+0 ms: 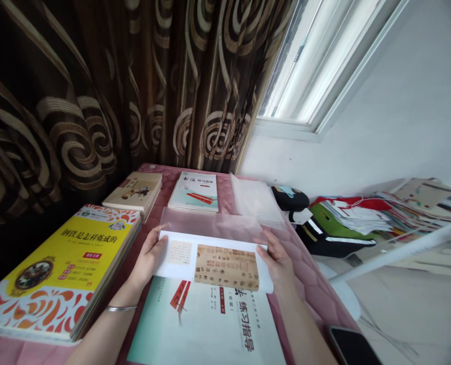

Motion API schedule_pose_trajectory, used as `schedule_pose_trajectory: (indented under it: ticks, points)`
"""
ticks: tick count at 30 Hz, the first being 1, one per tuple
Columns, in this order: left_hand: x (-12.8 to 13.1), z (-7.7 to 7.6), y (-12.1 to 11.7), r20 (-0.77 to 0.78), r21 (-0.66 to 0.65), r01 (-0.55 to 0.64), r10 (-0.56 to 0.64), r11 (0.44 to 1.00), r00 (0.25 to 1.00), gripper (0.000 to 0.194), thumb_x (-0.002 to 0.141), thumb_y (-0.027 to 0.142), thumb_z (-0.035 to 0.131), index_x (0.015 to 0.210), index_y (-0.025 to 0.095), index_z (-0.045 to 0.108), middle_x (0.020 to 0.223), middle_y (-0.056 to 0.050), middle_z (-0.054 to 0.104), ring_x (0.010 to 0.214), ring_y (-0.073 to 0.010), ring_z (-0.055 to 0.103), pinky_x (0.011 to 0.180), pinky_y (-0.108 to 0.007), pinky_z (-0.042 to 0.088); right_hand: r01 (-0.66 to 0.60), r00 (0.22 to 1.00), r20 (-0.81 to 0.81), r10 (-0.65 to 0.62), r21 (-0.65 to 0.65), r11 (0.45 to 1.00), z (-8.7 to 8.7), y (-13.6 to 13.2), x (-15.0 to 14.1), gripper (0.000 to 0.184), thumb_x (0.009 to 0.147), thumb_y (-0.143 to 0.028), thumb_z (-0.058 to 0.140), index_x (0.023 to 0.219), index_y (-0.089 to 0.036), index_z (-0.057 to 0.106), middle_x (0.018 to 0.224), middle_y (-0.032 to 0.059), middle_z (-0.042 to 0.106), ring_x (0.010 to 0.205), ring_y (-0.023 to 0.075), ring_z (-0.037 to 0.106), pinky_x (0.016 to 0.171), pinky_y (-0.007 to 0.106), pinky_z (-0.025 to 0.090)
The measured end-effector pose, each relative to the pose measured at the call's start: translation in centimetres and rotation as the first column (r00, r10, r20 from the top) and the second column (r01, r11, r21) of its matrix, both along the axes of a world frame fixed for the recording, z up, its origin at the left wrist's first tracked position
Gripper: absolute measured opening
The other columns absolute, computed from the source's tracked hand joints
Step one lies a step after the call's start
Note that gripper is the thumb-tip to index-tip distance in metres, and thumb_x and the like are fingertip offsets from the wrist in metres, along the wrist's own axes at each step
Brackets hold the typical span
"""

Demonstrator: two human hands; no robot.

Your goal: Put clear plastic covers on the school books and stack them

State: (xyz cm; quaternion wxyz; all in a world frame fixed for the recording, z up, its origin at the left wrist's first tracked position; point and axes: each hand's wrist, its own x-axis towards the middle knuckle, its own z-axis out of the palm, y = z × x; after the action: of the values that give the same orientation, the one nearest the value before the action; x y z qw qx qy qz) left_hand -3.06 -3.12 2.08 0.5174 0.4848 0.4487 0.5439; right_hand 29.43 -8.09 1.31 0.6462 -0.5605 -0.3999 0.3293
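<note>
A calligraphy workbook (210, 324) with a pale green and white cover lies low in the middle of the head view. Its far part is a bent-over white page strip with a brown calligraphy print (227, 266). My left hand (152, 251) pinches the strip's left end, thumb on top. At the right end, my right hand (276, 258) grips it the same way. Beyond the strip, clear plastic film (213, 223) stretches between my hands; whether it is joined to the workbook I cannot tell. A silver bangle (122, 308) circles my left wrist.
On the pink quilted cover (312, 284) lie a yellow book stack (84, 253), beige books (136, 192), more calligraphy workbooks (195, 190) and clear plastic sheets (253, 197). A phone (352, 347) sits near the right edge. Beyond it are a white pole (392, 253) and a green-black bag (335, 228).
</note>
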Motion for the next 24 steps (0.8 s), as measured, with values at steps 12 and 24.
schedule_pose_trajectory:
  ticks: [12,24]
  points:
    - [0.2,-0.1,0.2,-0.007,0.071,-0.017,0.018,0.997,1.0,0.044,0.078,0.042,0.065,0.119,0.027,0.056,0.114,-0.003,0.065,0.112,-0.0201,0.057,0.096,-0.029,0.043,-0.043,0.994,-0.102,0.045,0.014,0.999,0.7,-0.6,0.1,0.078,0.063,-0.04,0.083,0.134,-0.027,0.055,0.126,0.0082,0.066,0.097,0.0243,0.069,0.073,0.033,0.058]
    - [-0.1,-0.5,0.3,-0.045,0.115,-0.007,0.012,0.993,0.999,0.041,0.08,0.045,0.065,0.116,0.027,0.059,0.116,-0.002,0.063,0.107,-0.0178,0.056,0.093,-0.026,0.042,-0.067,0.97,-0.23,0.081,0.068,0.995,-0.9,0.4,0.8,0.094,0.062,-0.035,0.086,0.144,-0.03,0.042,0.097,0.0005,0.075,0.069,0.0181,0.069,0.062,0.029,0.057]
